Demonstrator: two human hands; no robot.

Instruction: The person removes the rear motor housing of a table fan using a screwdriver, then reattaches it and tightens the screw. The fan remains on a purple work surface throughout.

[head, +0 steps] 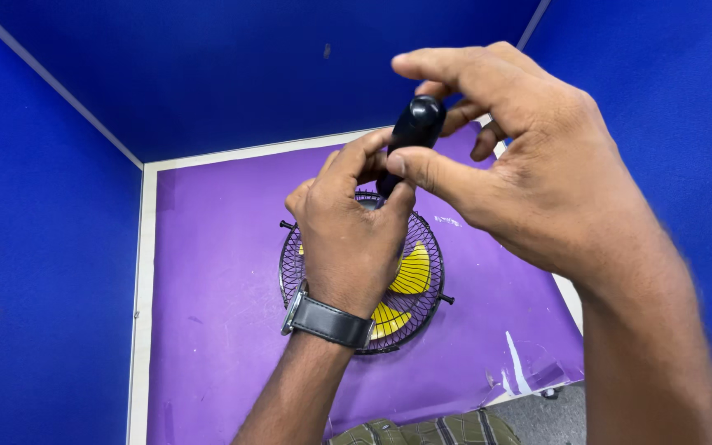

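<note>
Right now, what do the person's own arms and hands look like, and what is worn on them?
Both forearms are bare: no sleeves and no gloves. The left hand has a watch at the wrist, with a wide black strap and a silvery metal case edge. The right hand wears nothing visible: no ring, band or watch.

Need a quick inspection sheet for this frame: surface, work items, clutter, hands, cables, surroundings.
Surface: purple mat, scuffed, white marks near its right edge.
Work items: small fan with black wire cage and yellow blades, lying flat on the mat; black tool handle upright above it.
Clutter: olive fabric item at the bottom edge.
Hands: left hand, black wristwatch, over the cage; right hand pinching the handle.
Cables: nothing seen.
Surroundings: blue partition walls on three sides.
</note>
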